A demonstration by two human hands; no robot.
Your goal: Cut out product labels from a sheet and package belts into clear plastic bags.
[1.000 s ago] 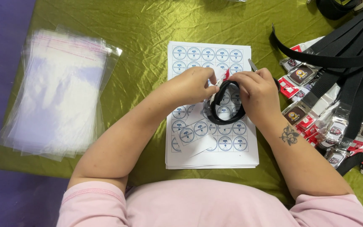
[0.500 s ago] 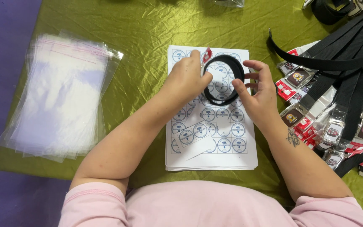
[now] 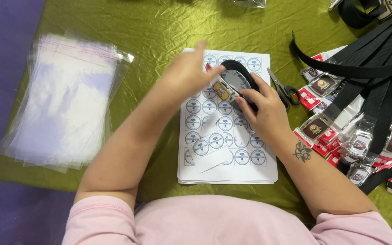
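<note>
My right hand (image 3: 264, 109) grips a coiled black belt (image 3: 243, 75) with a metal buckle (image 3: 223, 89), held above a stack of white sheets printed with round blue stickers (image 3: 227, 136). My left hand (image 3: 189, 72) is blurred, fingers spread, hovering at the buckle's left side; whether it touches the belt I cannot tell. A small cut strip with stickers (image 3: 207, 147) lies loose on the sheet.
A pile of clear plastic bags (image 3: 69, 97) lies to the left on the green cloth (image 3: 155, 27). Black-handled scissors (image 3: 284, 90) rest just right of the sheets. Many black belts with packaged buckles (image 3: 364, 109) fan out at the right.
The coiled belt rose from the sheet's middle toward its top. My left hand has loosened from the belt and moves, blurred, while the right hand keeps its grip.
</note>
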